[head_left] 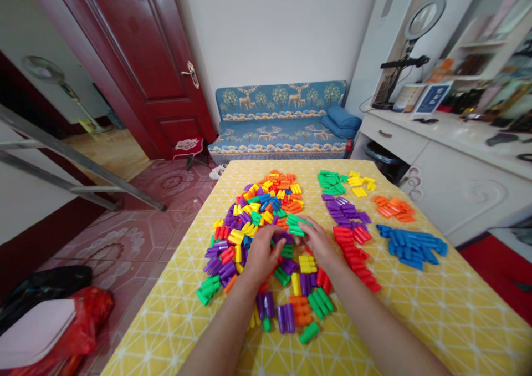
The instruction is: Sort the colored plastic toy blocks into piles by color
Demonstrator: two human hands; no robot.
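Note:
Linked green plastic blocks [295, 224] are pinched between the thumb and fingers of my right hand [318, 243], just above a mixed pile. My left hand [262, 252] hovers over this pile of colored plastic blocks [236, 236], its fingers curved and its thumb apart from them. By its fingertips are a purple block [284, 236] and a green block [287, 252]; contact with them is hard to make out. To the right lie single-color groups: red blocks [353, 257], purple blocks [344, 212], green blocks [331, 182], yellow blocks [359, 183], orange blocks [394, 208] and blue blocks [411, 245].
A yellow patterned cloth [166, 320] covers the table. Beyond it stands a blue sofa [282, 126] with deer prints. A white cabinet [465, 148] is on the right. On the left are a metal ladder [78, 168] and a red bag [91, 315] on the floor.

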